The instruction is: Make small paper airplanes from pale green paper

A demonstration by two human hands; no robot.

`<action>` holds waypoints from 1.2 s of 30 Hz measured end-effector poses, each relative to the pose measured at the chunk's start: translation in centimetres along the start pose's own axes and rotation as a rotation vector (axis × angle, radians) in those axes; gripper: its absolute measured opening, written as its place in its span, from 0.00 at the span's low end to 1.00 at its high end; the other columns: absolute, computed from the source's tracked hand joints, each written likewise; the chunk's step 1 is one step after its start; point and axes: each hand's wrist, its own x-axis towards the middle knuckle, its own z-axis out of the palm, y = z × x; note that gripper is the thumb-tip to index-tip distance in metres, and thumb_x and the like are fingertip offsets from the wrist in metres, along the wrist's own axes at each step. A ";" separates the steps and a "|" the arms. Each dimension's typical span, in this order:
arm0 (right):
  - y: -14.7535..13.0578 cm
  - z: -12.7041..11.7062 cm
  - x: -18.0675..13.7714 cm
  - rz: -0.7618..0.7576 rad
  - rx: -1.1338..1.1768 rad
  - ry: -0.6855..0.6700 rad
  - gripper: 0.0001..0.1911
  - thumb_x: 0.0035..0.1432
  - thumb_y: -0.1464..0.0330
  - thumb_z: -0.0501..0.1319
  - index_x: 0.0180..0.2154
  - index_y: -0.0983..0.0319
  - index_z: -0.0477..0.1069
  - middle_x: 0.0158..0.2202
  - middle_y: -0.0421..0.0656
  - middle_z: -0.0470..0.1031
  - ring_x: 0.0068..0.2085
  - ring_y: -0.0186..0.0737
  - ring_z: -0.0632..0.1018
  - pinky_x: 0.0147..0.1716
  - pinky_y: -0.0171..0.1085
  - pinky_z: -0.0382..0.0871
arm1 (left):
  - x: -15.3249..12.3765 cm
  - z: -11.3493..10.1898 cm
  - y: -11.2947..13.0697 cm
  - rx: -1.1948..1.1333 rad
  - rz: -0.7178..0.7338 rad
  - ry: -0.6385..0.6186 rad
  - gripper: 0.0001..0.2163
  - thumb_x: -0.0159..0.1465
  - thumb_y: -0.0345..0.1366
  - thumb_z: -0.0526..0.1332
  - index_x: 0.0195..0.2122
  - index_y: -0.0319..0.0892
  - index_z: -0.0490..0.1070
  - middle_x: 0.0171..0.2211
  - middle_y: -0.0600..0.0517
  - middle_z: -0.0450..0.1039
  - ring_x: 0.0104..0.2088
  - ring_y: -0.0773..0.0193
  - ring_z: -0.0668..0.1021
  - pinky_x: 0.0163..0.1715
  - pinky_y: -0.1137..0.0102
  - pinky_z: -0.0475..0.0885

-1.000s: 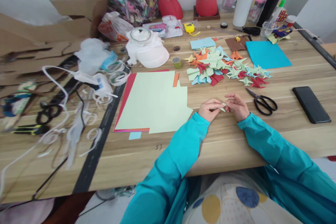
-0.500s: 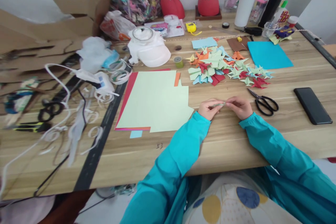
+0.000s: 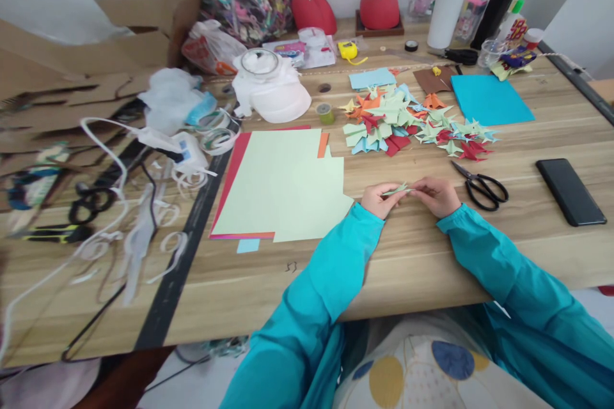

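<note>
Between my two hands is a small pale green folded paper crane (image 3: 397,190), partly hidden by the fingers. My left hand (image 3: 377,200) pinches its left side, and my right hand (image 3: 435,195) grips its right end with thumb and fingertips. Beyond the hands lies a pile of folded paper cranes (image 3: 396,108) in green, red, orange and blue. To the left, a stack of pale green paper sheets (image 3: 283,185) rests over red and orange ones. Black-handled scissors (image 3: 484,190) lie just right of my right hand.
A black phone (image 3: 570,192) lies at the right. Blue paper (image 3: 493,100) and a white paper roll (image 3: 448,9) are farther back. Cables, a power strip (image 3: 189,150) and white strips (image 3: 139,243) clutter the left side, beside cardboard (image 3: 81,57).
The paper piece between my fingers shows more now, with its pointed folds spread a little above the left fingers. Both hands stay in nearly the same place.
</note>
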 end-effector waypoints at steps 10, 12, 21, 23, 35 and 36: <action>0.1 -0.2 -0.1 -0.058 -0.141 -0.022 0.12 0.55 0.59 0.58 0.29 0.59 0.74 0.25 0.43 0.74 0.26 0.37 0.72 0.27 0.36 0.66 | -0.3 0.2 0.3 0.005 0.003 0.037 0.17 0.50 0.46 0.65 0.34 0.37 0.77 0.24 0.50 0.75 0.18 0.72 0.72 0.20 0.75 0.69; 0.1 -0.2 -0.1 -0.073 -0.154 -0.046 0.11 0.56 0.60 0.57 0.29 0.59 0.73 0.26 0.43 0.75 0.27 0.37 0.73 0.29 0.36 0.66 | -0.3 0.2 0.2 0.006 -0.001 0.034 0.17 0.50 0.47 0.65 0.33 0.37 0.77 0.23 0.50 0.75 0.18 0.72 0.71 0.20 0.75 0.69; 0.2 -0.1 -0.2 -0.014 -0.146 -0.006 0.12 0.53 0.58 0.60 0.28 0.59 0.74 0.23 0.41 0.74 0.24 0.35 0.71 0.25 0.34 0.64 | -0.3 0.2 0.7 -0.015 -0.024 0.034 0.15 0.51 0.45 0.65 0.33 0.37 0.77 0.25 0.49 0.76 0.18 0.72 0.71 0.20 0.75 0.69; 0.2 -0.2 -0.1 -0.018 -0.126 0.002 0.12 0.52 0.58 0.61 0.27 0.59 0.74 0.23 0.41 0.74 0.24 0.35 0.71 0.24 0.35 0.64 | -0.4 0.2 0.9 -0.029 -0.041 0.038 0.15 0.51 0.44 0.65 0.33 0.37 0.77 0.24 0.50 0.76 0.18 0.72 0.71 0.20 0.75 0.69; 0.8 -0.3 0.1 0.157 -0.032 0.164 0.10 0.50 0.61 0.62 0.28 0.61 0.72 0.20 0.39 0.72 0.21 0.33 0.70 0.23 0.35 0.65 | -0.2 0.0 1.5 -0.083 -0.061 0.099 0.16 0.50 0.45 0.66 0.33 0.36 0.77 0.26 0.48 0.77 0.18 0.73 0.70 0.21 0.74 0.69; 0.7 -0.3 0.1 0.185 0.048 0.182 0.11 0.50 0.59 0.62 0.28 0.61 0.71 0.20 0.39 0.72 0.21 0.33 0.71 0.23 0.35 0.65 | -0.2 0.0 1.5 -0.085 -0.063 0.101 0.16 0.49 0.44 0.66 0.33 0.36 0.77 0.26 0.48 0.77 0.18 0.72 0.70 0.21 0.74 0.69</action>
